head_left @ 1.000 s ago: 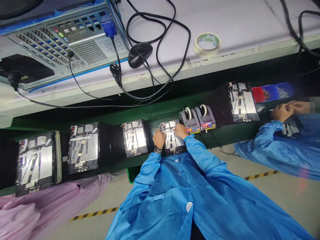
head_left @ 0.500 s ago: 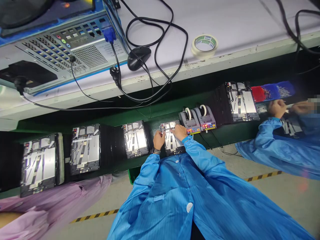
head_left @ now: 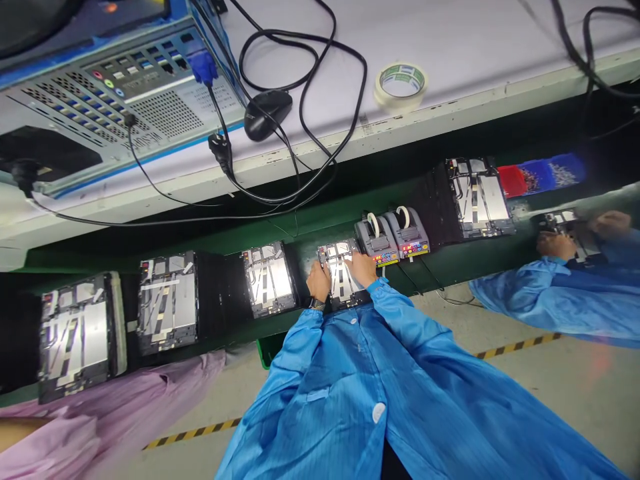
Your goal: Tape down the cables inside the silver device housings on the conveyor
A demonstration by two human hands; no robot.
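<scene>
- My left hand (head_left: 319, 281) lies on the lower left of the tablet-like unit (head_left: 341, 283), with a watch (head_left: 316, 305) on the wrist
- My left fingers (head_left: 324, 267) are curled down near the unit's top left corner, close together, and I cannot tell if they pinch anything
- My right hand (head_left: 362, 269) lies on the unit's right side, beside the tape dispensers (head_left: 393, 240)
- My right fingers (head_left: 350, 261) reach left across the unit's silver plate, flat and fairly close together, and no pinch shows, though they are too small to be sure
- The unit sits open on a green conveyor belt (head_left: 310, 233), between my hands and just beside the dispensers, its metal plates crossed by dark strips
- More units lie along the belt, three to my left (head_left: 263, 279) and one past the dispensers (head_left: 479, 199)
- A co-worker's blue sleeve (head_left: 540, 293) is at my right, that person's hands (head_left: 555, 245) at another unit (head_left: 563, 223)
- A pink sleeve (head_left: 65, 433) shows at my far left
- Up on the white bench (head_left: 450, 47) are a computer case (head_left: 130, 100), a mouse (head_left: 267, 115), a roll of masking tape (head_left: 401, 87) and black cables (head_left: 305, 87)
- A yellow-and-black stripe (head_left: 515, 345) runs along the floor below me
</scene>
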